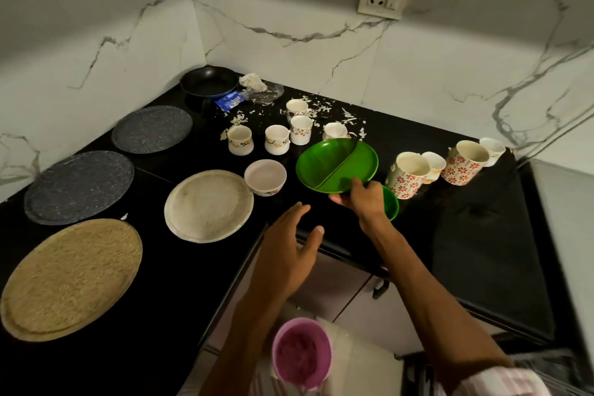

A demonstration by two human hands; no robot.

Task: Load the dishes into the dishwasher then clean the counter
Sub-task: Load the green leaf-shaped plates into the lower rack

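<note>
- Right hand [363,199] grip: thumb on top of the rim, fingers under, pinching the near edge of the green divided plate [336,165]; plate tilts up off the surface, far edge higher, likely so it lifts free of the cups behind it.
- Second green plate [391,202] lies under the wrist, mostly hidden; looks like the held one came off a stack, but can't confirm.
- Left hand [289,247] grip: fingers spread and relaxed, holding nothing, hovering over the surface edge near the white plate [209,206]; probably ready to steady or take the next dish.
- Black surface [180,273] carries the remaining dishes: small white bowl [265,177] just beside the white plate, small floral cups [276,138] in a cluster behind, red-flower mugs [408,173] leaning to the right.
- Round boards along the left side: two grey speckled ones [80,186], one woven tan one [69,280]; black pan [209,82] sits in the far corner.
- White scraps [318,108] and a blue wrapper [229,100] scattered around the cups, so counter cleaning is not started.
- Pink bowl [302,354] sits low at frame bottom, seemingly in the dishwasher rack; rack itself is barely visible.
- Judgement: loading is early, most dishes are on the surface; next move needs the plate carried down and slotted on edge.
</note>
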